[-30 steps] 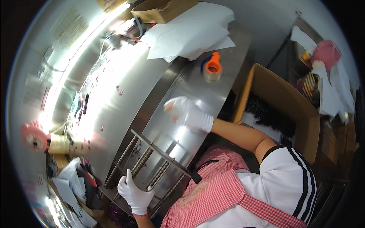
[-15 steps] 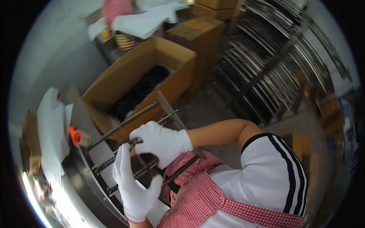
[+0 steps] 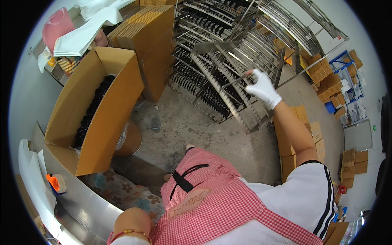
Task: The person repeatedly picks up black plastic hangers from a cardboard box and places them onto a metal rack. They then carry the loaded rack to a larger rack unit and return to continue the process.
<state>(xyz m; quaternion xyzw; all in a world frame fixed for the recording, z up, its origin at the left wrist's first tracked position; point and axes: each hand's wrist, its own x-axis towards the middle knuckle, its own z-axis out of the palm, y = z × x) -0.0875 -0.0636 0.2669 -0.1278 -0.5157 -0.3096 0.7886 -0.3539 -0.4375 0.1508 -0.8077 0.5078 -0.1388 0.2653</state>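
My right hand [image 3: 263,89], in a white glove with a bare fingertip showing, is stretched out ahead to the right. Its fingers are closed on a metal rack frame [image 3: 220,87] with notched crossbars. The frame hangs tilted in front of a tall metal shelf rack [image 3: 185,83], whose tiers hold rows of small black parts. Of my left arm only a bent forearm [image 3: 132,220] with a beaded bracelet shows at the lower edge. A sliver of white lies below the bracelet; the left hand's fingers are out of sight.
A tall open carton [image 3: 108,122] with black parts inside stands at the left, beside stacked flat cardboard [image 3: 151,45]. Orange tape [image 3: 57,183] lies on the metal table [image 3: 77,216]. Cartons [image 3: 288,163] stand right of the concrete floor [image 3: 163,126].
The metal frame has gone from close before me, at the table, out to the shelf rack in my right hand. My left hand has dropped out of sight, and the view has turned right.
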